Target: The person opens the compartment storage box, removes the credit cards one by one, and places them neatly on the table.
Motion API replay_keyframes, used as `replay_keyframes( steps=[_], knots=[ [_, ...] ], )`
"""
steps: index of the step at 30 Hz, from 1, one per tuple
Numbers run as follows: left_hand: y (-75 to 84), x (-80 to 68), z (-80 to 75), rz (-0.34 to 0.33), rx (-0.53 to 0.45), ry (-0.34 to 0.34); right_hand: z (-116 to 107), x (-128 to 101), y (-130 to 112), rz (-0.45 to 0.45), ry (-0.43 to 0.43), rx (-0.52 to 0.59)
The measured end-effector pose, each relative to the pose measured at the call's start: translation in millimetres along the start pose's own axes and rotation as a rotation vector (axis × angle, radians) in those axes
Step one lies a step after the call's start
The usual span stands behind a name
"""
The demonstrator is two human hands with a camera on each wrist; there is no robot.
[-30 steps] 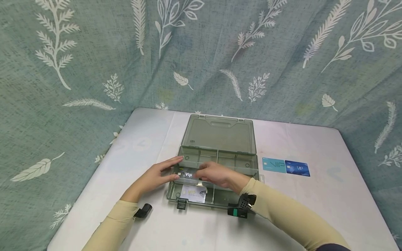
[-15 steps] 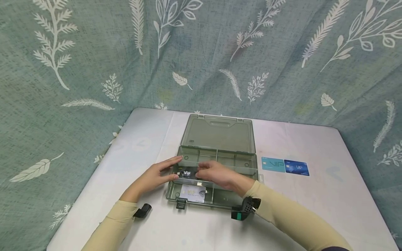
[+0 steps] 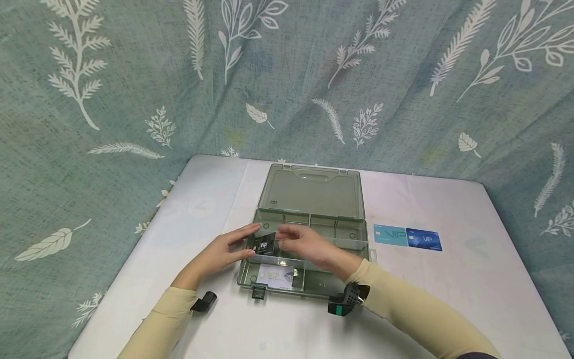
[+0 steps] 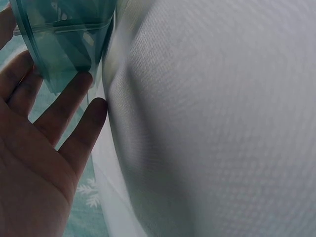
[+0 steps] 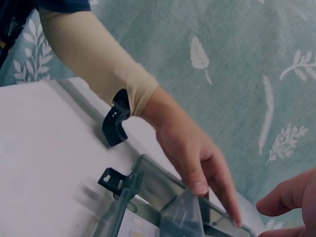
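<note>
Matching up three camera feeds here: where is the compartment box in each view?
Head: the compartment box sits just below centre, lid open.
Left wrist: the box is at the top left, cut off by the top edge.
Right wrist: the box is at the bottom, right of centre, cut off by the bottom edge.
Shared landmark: the left hand, its fingers at one end of the box.

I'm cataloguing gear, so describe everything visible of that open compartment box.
The compartment box looks like translucent grey-green plastic, its lid folded back, a dark latch at the front. Clear dividers form three rows. It lies flat on the table. The left hand touches its left end; the right hand reaches in, holding a tilted black Vip card. A white VIP card lies front left.
</note>
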State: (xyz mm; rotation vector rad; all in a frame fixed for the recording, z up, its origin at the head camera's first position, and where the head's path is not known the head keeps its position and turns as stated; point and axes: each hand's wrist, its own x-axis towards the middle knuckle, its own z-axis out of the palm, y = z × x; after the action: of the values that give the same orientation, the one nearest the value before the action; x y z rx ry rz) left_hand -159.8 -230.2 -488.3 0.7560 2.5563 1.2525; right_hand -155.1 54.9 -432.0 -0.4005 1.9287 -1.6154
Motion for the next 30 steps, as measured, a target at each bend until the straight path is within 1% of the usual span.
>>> replay_keyframes(
  steps=[4, 8, 13, 18, 23, 30],
  knots=[
    [-2.1, 0.2, 0.0, -0.008, 0.001, -0.003, 3, 6, 5, -0.033, 0.023, -0.022],
    [-3.0, 0.2, 0.2, -0.013, 0.012, 0.001, 7, 12, 10, -0.055, 0.042, 0.001],
    [0.6, -1.2, -0.1, -0.012, 0.024, 0.006, 12, 19, 16, -0.104, 0.070, -0.002],
    [2.6, -1.6, -0.6, 0.004, 0.015, 0.016, 17, 25, 19, -0.113, 0.093, -0.015],
    [2.4, -2.5, -0.9, 0.012, -0.003, 0.020, 23, 33, 20, -0.117, 0.122, -0.068],
    [0.8, -1.4, -0.4, 0.007, 0.026, 0.010, 27, 37, 22, -0.117, 0.168, -0.140]
  ],
)
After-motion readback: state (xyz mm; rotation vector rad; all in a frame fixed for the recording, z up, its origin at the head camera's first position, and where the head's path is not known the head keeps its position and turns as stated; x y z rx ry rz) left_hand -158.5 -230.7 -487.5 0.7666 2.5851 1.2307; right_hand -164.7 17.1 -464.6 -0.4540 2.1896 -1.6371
